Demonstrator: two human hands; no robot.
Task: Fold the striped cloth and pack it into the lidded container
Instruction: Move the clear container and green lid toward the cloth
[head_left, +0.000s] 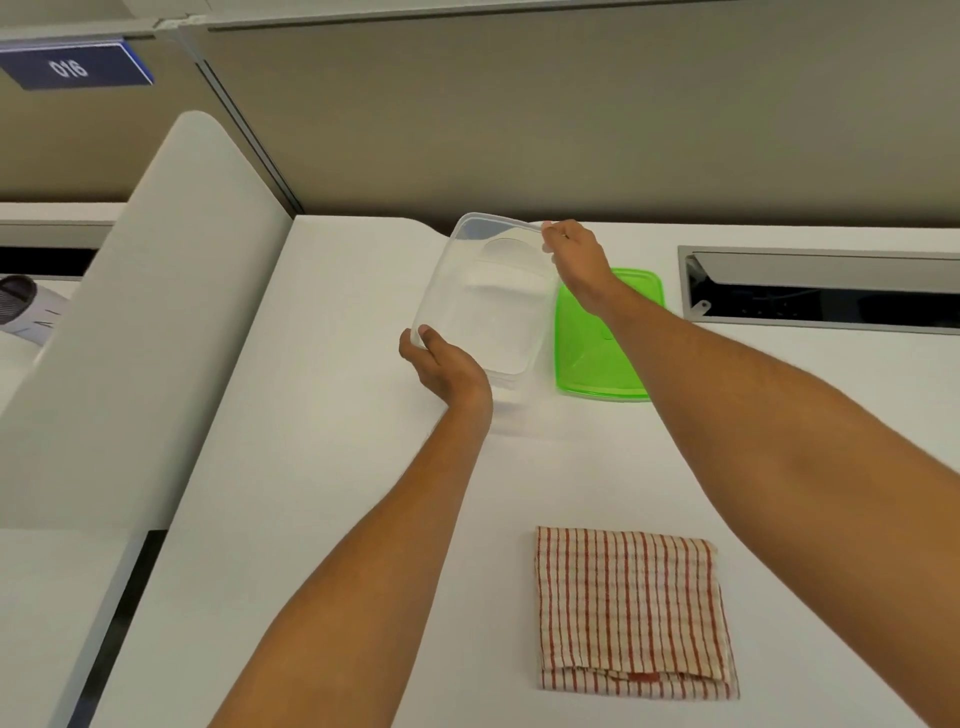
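A clear plastic container is tilted up off the white table, its open side facing me. My left hand grips its near left corner, and my right hand grips its far right corner. The green lid lies flat on the table just right of the container, partly under my right forearm. A red-and-white striped cloth lies folded into a rectangle near the table's front edge, apart from both hands.
The white table ends at a padded divider on the left. A recessed cable tray sits at the back right. A beige partition wall stands behind the table.
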